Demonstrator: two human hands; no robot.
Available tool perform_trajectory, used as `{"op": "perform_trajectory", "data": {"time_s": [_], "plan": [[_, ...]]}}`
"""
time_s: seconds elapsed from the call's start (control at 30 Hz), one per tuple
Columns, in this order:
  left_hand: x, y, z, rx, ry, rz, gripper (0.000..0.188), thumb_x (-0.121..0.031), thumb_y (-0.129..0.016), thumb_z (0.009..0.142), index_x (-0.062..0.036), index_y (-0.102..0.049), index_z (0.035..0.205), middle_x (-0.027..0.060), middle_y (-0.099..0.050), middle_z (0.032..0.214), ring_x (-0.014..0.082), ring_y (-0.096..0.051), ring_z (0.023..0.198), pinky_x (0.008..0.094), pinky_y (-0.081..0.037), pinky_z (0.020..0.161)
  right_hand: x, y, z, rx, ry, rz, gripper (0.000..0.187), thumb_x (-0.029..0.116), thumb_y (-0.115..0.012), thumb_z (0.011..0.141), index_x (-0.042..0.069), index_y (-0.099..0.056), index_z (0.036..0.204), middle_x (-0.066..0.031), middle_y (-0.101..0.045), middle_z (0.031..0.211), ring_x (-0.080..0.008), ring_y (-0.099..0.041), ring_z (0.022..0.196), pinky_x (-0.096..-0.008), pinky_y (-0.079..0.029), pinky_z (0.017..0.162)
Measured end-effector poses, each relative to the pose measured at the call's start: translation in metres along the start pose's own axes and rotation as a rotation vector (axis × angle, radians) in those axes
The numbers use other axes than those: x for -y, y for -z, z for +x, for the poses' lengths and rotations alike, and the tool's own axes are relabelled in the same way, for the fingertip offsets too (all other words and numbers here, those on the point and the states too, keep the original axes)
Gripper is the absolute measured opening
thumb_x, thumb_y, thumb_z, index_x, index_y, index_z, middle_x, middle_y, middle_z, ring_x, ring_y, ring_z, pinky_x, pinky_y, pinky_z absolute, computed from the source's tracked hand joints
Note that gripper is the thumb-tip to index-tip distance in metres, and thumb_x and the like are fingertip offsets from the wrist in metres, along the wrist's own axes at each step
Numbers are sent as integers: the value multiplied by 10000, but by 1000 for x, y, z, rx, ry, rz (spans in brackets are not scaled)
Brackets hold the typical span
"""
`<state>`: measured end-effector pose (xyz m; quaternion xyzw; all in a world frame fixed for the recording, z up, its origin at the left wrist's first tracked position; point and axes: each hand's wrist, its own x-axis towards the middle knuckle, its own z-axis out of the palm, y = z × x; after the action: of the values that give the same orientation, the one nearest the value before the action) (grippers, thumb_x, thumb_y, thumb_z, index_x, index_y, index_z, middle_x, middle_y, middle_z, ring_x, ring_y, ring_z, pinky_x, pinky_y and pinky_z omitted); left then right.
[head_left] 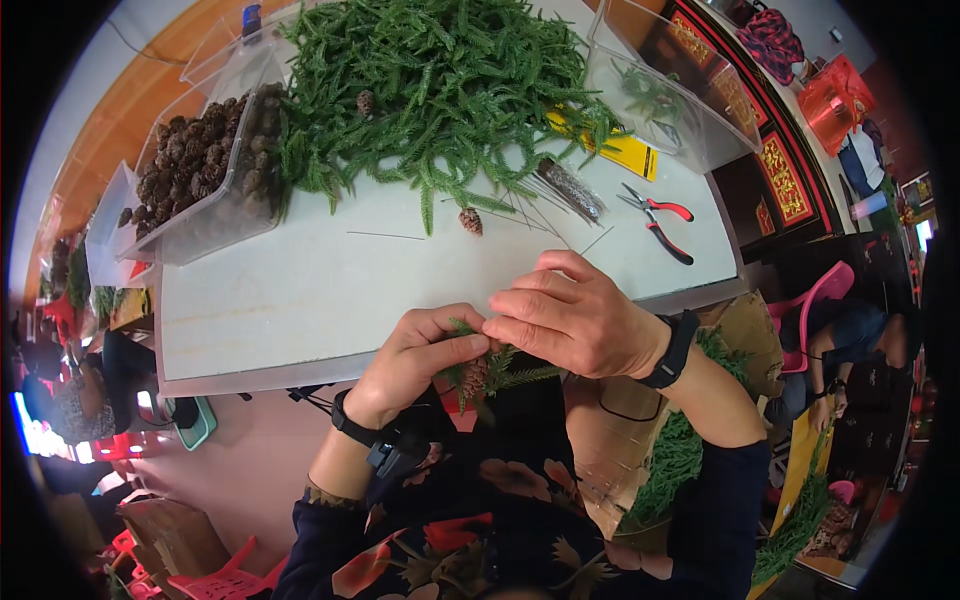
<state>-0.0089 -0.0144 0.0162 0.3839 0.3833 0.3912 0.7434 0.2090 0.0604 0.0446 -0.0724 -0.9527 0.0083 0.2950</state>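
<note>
Close to the table's near edge, my left hand (430, 350) pinches a green artificial pine sprig (527, 377) between thumb and fingers. A brown pine cone (472, 377) hangs with the sprig just below the left thumb. My right hand (560, 315) has its fingers curled together, their tips meeting the left fingertips at the top of the sprig. Whatever lies between the right fingertips is hidden. Another pine cone (470, 222) rests on the white table (300, 310) beyond my hands, near several thin wires (385, 235).
A large heap of green sprigs (430, 90) covers the far table. At left stands a clear bin (215, 225) of pine cones. Red-handled pliers (660, 222), a bundle of wires (570, 190) and a yellow packet (630, 155) lie right. A cardboard box (610, 450) holds greenery beside me.
</note>
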Motion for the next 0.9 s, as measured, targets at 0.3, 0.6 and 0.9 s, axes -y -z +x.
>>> {"op": "perform_trajectory", "data": {"time_s": [0.3,0.6,0.9], "plan": [[4,-17,0,-255,-555,933,73,-46,-655,852,-11,-658,916,65,-576,738,223,-586,679,328,-446,616,19,2,9,156,-518,247,163,117,-742,782,70,-652,910,-40,-623,922,-236,-601,825,-366,-468,812],[17,-18,1,-340,-543,904,86,-43,-664,834,7,-641,900,104,-580,757,275,-579,689,349,-451,632,10,8,7,10,-816,663,215,92,-765,770,74,-668,961,-56,-635,900,-241,-601,786,-331,-470,723],[13,-12,-3,-143,-187,230,108,-70,-621,938,30,-634,976,38,-636,842,95,-611,783,248,-476,689,0,1,2,-27,-217,154,241,143,-778,753,130,-669,967,9,-610,912,-150,-612,793,-303,-442,782]]}}
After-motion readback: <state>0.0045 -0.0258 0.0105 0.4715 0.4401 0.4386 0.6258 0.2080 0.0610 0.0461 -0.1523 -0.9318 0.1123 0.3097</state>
